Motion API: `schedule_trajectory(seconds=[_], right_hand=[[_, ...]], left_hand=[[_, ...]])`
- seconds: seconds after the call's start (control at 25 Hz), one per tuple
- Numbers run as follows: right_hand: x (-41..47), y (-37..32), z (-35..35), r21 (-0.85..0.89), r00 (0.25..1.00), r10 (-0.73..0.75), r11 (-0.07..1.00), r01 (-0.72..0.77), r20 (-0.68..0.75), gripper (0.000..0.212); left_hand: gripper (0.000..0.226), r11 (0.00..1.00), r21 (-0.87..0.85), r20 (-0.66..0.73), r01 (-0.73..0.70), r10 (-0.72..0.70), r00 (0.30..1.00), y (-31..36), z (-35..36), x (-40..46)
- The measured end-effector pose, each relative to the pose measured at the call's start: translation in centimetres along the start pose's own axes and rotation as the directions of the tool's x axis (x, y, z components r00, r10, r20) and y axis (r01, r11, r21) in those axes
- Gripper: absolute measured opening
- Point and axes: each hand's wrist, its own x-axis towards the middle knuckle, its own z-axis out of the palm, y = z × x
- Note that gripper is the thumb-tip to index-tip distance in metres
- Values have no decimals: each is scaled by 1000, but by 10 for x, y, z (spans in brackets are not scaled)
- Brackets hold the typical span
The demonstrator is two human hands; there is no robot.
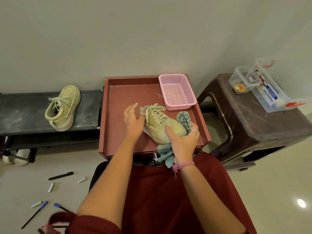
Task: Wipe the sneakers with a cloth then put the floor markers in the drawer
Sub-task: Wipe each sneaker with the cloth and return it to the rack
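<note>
Right hand: the right hand grips a bunched green cloth against the toe end of a sneaker, thumb lying on the shoe's upper, fingers curled round the fabric (a second fold of the same cloth hangs below the wrist).
Left hand: the left hand rests against the heel side of that sneaker, fingers relaxed and spread, gripping nothing.
Sneaker in work: lies tilted on the red tray top of a small cabinet, laces loose, toe toward the right.
Basket: a pink basket stands in the tray's far right corner, just beyond the sneaker.
Second sneaker: the other sneaker sits on a dark bench to the left, well apart.
Floor markers: a black marker, a blue-capped marker and another blue-capped marker lie scattered on the floor at lower left, among small grey sticks.
Right side: a brown stool carries a clear plastic box.
</note>
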Motion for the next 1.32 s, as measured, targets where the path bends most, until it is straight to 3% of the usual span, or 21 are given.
schedule_trajectory(seconds=[0.08,0.12,0.2,0.28,0.44,0.6,0.72,0.8,0.88,1.0,1.08,1.24,1.32], right_hand=[[-7,-3,6,11,998,27,1000,-27,-57,67],[-10,-4,8,3,998,31,1000,-31,-61,69],[-20,-6,9,-71,1000,-2,998,2,-6,70],[-33,-5,10,-154,987,-89,982,110,137,61],[-54,-4,7,-109,847,-184,956,272,499,25],[-59,0,10,-263,664,-270,765,588,698,35],[-61,3,29,-226,549,-291,690,688,783,36],[-59,2,45,-225,531,-261,695,683,806,36],[-51,3,60,-250,596,-251,736,630,762,35],[-28,6,72,-388,738,-97,801,456,668,36],[-24,5,77,-440,748,-61,776,452,661,37],[-53,1,72,-286,587,-263,677,678,766,34],[-74,8,66,-268,481,-257,574,774,838,36]], left_hand=[[62,957,-224,-124,183,-214,969,8,3,-31],[69,910,-329,-111,254,-304,946,9,4,-52],[75,780,-518,75,350,-366,928,1,9,-91],[66,643,-655,262,397,-300,918,-7,14,-119],[62,579,-767,253,278,-125,959,-21,-4,-121],[49,514,-807,303,290,-62,951,-32,-36,-114],[56,397,-858,295,326,-138,945,-47,-44,-115],[52,304,-895,278,328,-197,940,-54,-48,-111],[47,247,-912,267,328,-248,931,-56,-53,-108],[44,287,-893,265,346,-286,921,-61,-55,-101],[50,321,-878,266,354,-288,920,-62,-54,-100],[72,342,-881,283,327,-173,943,-70,-56,-89],[64,401,-852,310,337,-133,941,-74,-57,-88]])
